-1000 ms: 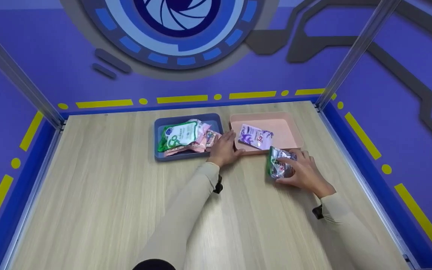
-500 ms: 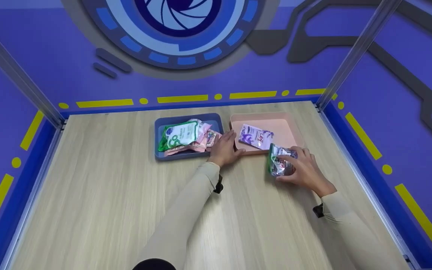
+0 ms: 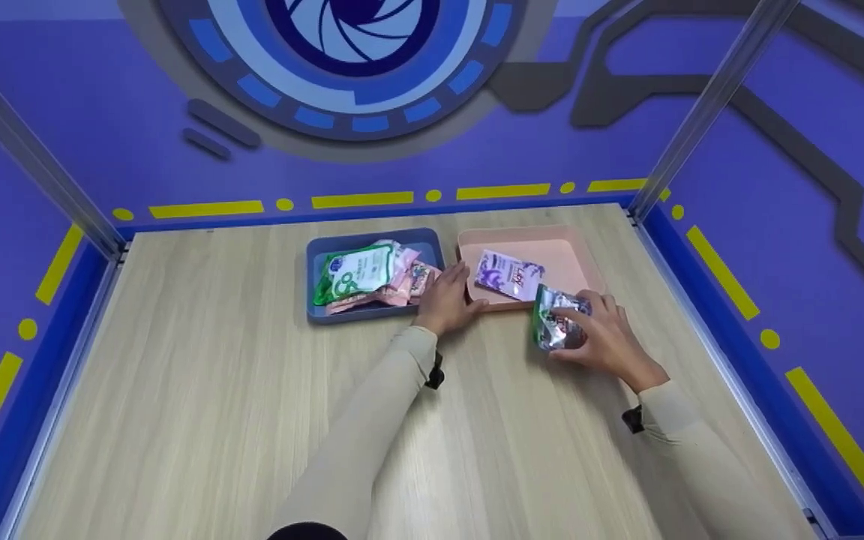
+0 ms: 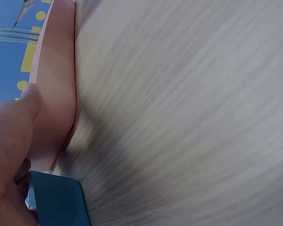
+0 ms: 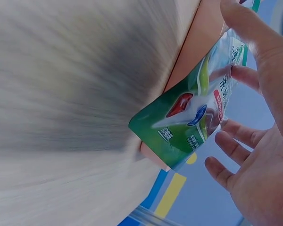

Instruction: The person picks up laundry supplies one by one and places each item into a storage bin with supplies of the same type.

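Note:
My right hand (image 3: 608, 337) pinches a green and silver foil pouch (image 3: 554, 322) between thumb and fingers, by the front right of the pink tray (image 3: 567, 251). In the right wrist view, the pouch's green end (image 5: 165, 129), printed with red and blue pod shapes, hangs in front of the tray's wall. My left hand (image 3: 445, 300) lies between the two trays, its thumb (image 4: 32, 96) against the pink tray's front wall. A purple and white packet (image 3: 511, 276) lies inside the pink tray.
Left of the pink tray stands a blue tray (image 3: 314, 259) with a green and white packet (image 3: 361, 271) on top of several pink packets (image 3: 423, 279). Both trays sit near the back of the wooden table (image 3: 214, 375), which has purple-blue panels (image 3: 177, 172) around it.
My right hand and the pouch have shifted slightly forward, towards the pink tray. The left hand and both trays stay in place.

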A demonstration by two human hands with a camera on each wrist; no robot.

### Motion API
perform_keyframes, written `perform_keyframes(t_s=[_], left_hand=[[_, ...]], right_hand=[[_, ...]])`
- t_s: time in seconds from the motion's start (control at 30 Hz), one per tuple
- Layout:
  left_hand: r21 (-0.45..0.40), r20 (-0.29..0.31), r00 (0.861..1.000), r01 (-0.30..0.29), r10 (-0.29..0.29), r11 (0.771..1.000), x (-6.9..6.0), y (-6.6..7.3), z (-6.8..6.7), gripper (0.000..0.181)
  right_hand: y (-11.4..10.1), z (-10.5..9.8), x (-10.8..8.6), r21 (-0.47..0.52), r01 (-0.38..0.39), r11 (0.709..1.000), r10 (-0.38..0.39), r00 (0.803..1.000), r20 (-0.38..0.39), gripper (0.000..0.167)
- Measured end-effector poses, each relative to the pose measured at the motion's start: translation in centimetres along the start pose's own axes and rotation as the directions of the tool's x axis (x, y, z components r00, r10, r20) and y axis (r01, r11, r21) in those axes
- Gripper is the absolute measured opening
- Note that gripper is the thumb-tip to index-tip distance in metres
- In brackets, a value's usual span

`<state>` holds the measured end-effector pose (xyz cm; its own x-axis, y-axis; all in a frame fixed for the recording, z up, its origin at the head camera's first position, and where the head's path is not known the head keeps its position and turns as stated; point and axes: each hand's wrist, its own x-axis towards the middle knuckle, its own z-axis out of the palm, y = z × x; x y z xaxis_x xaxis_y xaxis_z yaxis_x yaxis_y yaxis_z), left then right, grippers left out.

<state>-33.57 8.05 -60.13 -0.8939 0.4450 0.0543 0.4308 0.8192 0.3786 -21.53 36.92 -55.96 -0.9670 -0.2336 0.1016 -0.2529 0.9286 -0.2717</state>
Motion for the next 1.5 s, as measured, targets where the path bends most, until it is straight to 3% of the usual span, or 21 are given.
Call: perform_keyframes(t_s=[1.17,1.4,1.5], left_hand=[[-0.001,0.016,1.0,0.019,-0.019,1.0,0.0,0.0,-0.1,0.082],[-0.003,0.014,1.0,0.023,-0.023,1.0,0.1,0.0,0.1,0.081],[-0.005,0.009,1.0,0.019,-0.019,1.0,0.1,0.0,0.1,0.08]], right_hand=[[-0.1,-1.3,2.9,-0.04,0.021,0.999,-0.021,1.0,-0.004,0.073],[0.2,-1.6,3.7,-0.096,0.091,0.991,-0.097,0.994,-0.052,0.074],[0.3,-1.8,3.8,-0.086,0.089,0.992,-0.094,0.994,-0.049,0.074]])
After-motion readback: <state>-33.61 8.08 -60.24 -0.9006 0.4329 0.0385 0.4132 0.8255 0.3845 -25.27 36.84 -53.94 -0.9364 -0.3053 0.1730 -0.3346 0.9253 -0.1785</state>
